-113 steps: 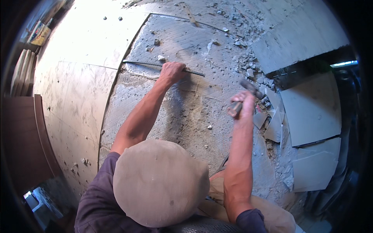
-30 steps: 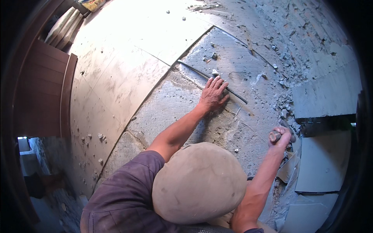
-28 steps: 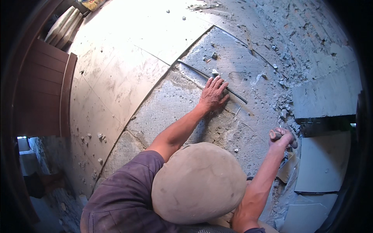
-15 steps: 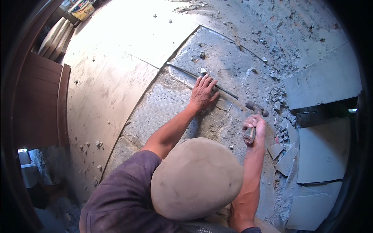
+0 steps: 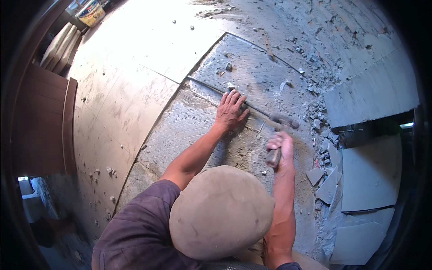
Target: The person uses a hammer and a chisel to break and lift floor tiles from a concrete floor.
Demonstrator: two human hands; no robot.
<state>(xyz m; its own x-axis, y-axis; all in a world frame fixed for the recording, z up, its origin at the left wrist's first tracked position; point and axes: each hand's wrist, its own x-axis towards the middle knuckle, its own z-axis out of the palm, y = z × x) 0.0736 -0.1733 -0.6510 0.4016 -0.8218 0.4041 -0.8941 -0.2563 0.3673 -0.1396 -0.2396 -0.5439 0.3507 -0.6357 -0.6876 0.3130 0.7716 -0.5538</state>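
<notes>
My left hand is closed over a long dark steel chisel, its fingers wrapped across the shaft. The chisel lies at a low angle over the floor, its far tip at the edge of a pale tile. In my right hand is a hammer, gripped by its thick handle. The hammer head, smeared by motion, is at the chisel's near end; whether they touch I cannot tell. Beneath both hands is a bare, ridged mortar bed.
Broken tile pieces and rubble lie to the right. Large grey tiles stand further right. A dark red wooden panel and a bucket are on the left. A stone chip sits just beyond my left hand.
My right hand has swung the hammer leftward, bringing its head to the chisel's near end. My left hand stays on the chisel. The whole view has shifted slightly.
</notes>
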